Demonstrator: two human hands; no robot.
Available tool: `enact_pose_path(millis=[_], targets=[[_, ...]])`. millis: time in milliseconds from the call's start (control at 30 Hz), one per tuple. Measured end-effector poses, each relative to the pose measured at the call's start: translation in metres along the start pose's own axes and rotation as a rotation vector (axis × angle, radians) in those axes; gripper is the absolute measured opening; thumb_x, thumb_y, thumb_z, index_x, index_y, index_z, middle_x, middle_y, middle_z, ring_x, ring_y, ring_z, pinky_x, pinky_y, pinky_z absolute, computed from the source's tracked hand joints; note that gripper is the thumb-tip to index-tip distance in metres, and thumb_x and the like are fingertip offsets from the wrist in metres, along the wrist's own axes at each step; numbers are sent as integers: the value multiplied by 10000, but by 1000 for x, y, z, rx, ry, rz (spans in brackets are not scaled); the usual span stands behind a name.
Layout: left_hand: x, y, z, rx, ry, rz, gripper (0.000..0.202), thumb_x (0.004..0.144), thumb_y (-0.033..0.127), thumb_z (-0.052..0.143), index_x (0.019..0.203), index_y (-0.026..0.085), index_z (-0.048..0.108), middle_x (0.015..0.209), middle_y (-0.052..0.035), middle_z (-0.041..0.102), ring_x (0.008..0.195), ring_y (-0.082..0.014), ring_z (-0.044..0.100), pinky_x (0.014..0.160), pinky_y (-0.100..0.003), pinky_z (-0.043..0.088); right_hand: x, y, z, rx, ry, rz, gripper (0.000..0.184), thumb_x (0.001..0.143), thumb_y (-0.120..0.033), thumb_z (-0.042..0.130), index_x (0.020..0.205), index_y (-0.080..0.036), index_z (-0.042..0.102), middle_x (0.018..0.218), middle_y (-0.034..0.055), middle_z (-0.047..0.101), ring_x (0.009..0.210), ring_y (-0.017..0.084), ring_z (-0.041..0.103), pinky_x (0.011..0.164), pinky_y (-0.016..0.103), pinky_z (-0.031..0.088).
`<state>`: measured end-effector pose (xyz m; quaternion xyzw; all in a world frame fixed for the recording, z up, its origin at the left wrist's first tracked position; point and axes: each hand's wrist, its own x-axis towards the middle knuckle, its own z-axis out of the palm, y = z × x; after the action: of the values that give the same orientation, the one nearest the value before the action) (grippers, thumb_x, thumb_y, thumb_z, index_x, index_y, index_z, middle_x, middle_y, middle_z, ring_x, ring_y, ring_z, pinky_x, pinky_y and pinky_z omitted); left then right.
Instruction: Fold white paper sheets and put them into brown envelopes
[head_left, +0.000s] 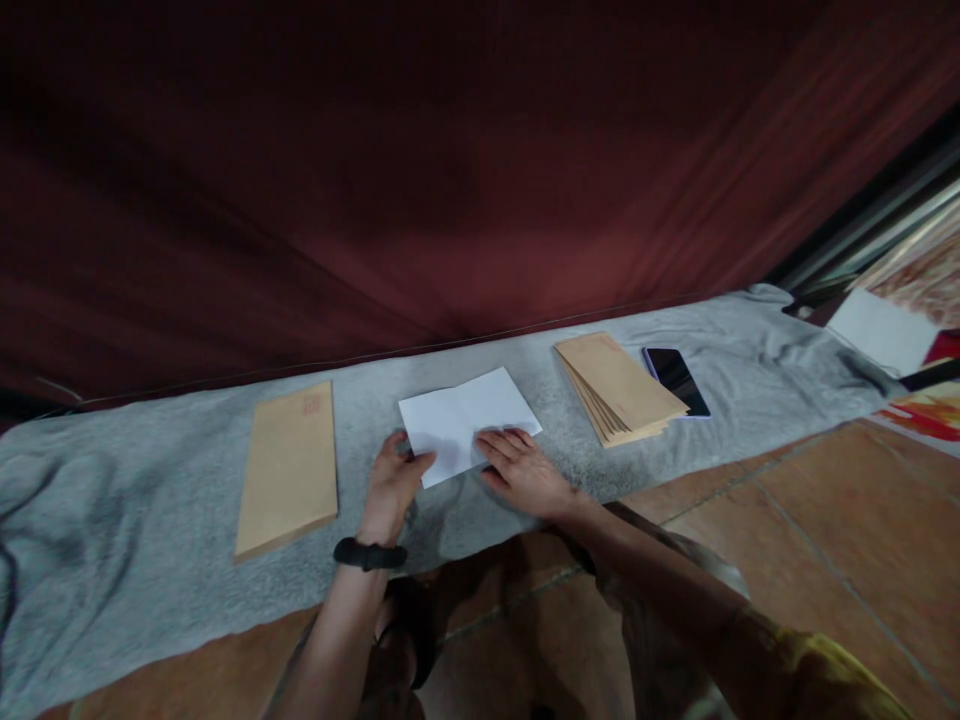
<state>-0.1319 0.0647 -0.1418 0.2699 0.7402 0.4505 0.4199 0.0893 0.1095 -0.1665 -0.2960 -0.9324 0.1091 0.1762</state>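
Observation:
A white sheet of paper with a faint crease across its middle lies on a grey cloth in front of me. My left hand, with a black band at the wrist, is at the sheet's left edge. Its thumb rests over the lower left corner and its curled fingers are at the side, partly hidden. My right hand lies palm down, fingers stretched out over the sheet's lower right part. To the left is a neat stack of brown envelopes. A fanned pile of brown envelopes lies to the right.
Beside the right pile lies a dark-screened phone, close to the envelopes. The grey cloth is rumpled at both ends. A dark red curtain hangs behind it. Brown floor tiles run along the front.

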Motion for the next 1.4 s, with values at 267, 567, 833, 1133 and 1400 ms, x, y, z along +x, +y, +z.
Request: enact_pose_path(millis=[267,567,833,1133,1400], targets=[[-30,11,-1,-427,-245,-194,449,598,150,803,1021,195,659,1007,-58,756,858,-198,724,734,-300,585,1,-5,-7,-89,48,77,377,998,-171,472,1342,-197,625,1284,111,661,1115,277,583,960,444,479],[-23,4,-37,-642,-86,-48,497,715,201,726,1206,232,655,956,-10,730,870,-144,692,904,-345,570,7,24,-27,350,383,160,420,1004,-195,412,1315,-327,662,1249,62,672,1209,242,584,1038,456,493],[-28,-5,-35,-117,-112,230,887,592,390,848,1418,264,550,1450,-97,542,1264,-315,570,899,-355,564,0,18,-11,545,215,20,381,988,-177,433,1227,-283,712,1341,55,656,1293,206,572,1102,450,465],[-16,-33,-49,517,-291,719,305,815,250,650,1088,318,766,1415,-61,592,1348,-281,476,1131,-551,388,-14,28,-11,362,86,-82,398,878,-48,533,1162,-246,728,1277,68,679,1243,219,575,1053,436,485],[-18,-35,-47,605,-321,743,252,798,161,616,974,270,761,1400,-78,587,1318,-270,508,1098,-517,440,-19,30,-16,179,44,21,213,901,-128,603,1060,-207,720,1100,76,688,1040,239,588,947,401,473]])
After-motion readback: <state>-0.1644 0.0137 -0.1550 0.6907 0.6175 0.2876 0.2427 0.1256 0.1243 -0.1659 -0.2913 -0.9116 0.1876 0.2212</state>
